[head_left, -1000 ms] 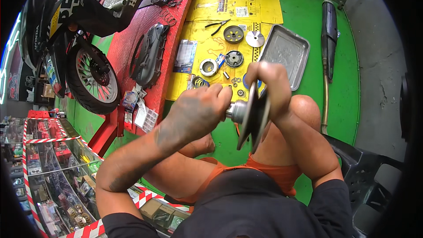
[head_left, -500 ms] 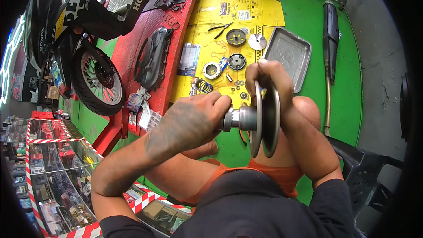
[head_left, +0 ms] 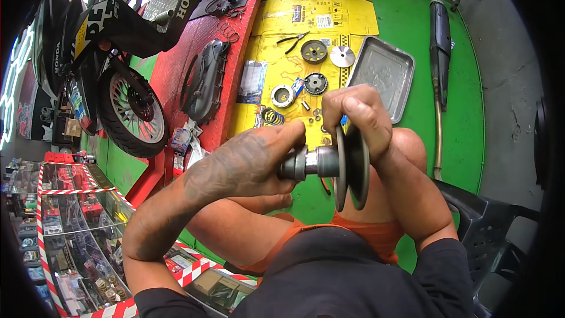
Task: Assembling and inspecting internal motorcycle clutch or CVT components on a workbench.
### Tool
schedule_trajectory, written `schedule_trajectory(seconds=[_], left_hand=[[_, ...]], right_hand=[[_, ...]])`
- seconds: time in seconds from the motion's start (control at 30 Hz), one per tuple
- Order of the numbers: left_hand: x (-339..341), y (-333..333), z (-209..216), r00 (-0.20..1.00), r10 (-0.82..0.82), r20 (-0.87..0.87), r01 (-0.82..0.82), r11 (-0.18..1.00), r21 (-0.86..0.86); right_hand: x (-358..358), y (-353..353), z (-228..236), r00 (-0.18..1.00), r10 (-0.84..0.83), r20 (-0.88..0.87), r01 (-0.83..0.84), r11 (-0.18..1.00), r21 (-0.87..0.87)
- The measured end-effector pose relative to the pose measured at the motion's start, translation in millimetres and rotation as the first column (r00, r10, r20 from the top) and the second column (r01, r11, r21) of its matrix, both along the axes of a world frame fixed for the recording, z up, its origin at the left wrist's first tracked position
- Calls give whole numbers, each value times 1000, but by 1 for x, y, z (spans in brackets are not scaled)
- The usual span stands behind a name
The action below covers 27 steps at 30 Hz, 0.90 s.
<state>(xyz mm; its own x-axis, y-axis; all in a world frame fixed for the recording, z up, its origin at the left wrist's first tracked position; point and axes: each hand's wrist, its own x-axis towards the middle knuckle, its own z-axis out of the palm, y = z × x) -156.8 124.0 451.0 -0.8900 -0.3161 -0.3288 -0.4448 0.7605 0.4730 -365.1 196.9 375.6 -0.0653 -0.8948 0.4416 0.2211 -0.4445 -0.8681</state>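
Held in front of me on its side is a metal scooter drive pulley (head_left: pixel 356 171): two grey discs with a gap between them and a stepped steel hub (head_left: pixel 326 161) pointing left. My right hand (head_left: pixel 364 116) is closed over the discs' upper edge, some fingers hidden behind them. At the hub's left end is a dark cylindrical piece (head_left: pixel 290 166), and my left hand (head_left: pixel 253 159) is wrapped round it with the thumb on top. Beyond my hands, a blue coil spring (head_left: pixel 272 116), a silver ring-shaped part (head_left: pixel 283 95) and a toothed dark disc (head_left: pixel 316 83) lie on yellow cardboard (head_left: pixel 268 20).
Further off on the cardboard are pliers (head_left: pixel 293 41), a clutch bell (head_left: pixel 313 52) and a shiny disc (head_left: pixel 342 56). A metal tray (head_left: pixel 406 76) lies to the right, near an exhaust (head_left: pixel 440 53). A motorcycle wheel (head_left: pixel 134 109) and red ramp (head_left: pixel 168 65) stand left.
My left hand has shifted slightly left and lower along the hub end, uncovering more of the dark cylindrical piece. My right hand has turned a little over the discs, its thumb now lower.
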Motion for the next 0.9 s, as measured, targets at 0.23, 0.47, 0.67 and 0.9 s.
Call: schedule_trajectory(seconds=[0.23, 0.47, 0.67, 0.9], left_hand=[[10, -4, -2, 932, 275, -236, -137, 870, 474], [13, 1, -9, 902, 415, -122, -260, 745, 615], [6, -3, -1, 896, 331, -298, -154, 858, 490], [6, -1, -6, 891, 453, 36, -361, 658, 661]], right_hand=[[-6, -3, -16, 984, 12, 176, -5, 999, -38], [0, 0, -21, 932, -163, 322, 62, 951, 303], [-13, 0, -21, 879, -51, 475, -98, 954, 284], [-6, 1, -14, 988, -91, 125, 66, 979, 194]])
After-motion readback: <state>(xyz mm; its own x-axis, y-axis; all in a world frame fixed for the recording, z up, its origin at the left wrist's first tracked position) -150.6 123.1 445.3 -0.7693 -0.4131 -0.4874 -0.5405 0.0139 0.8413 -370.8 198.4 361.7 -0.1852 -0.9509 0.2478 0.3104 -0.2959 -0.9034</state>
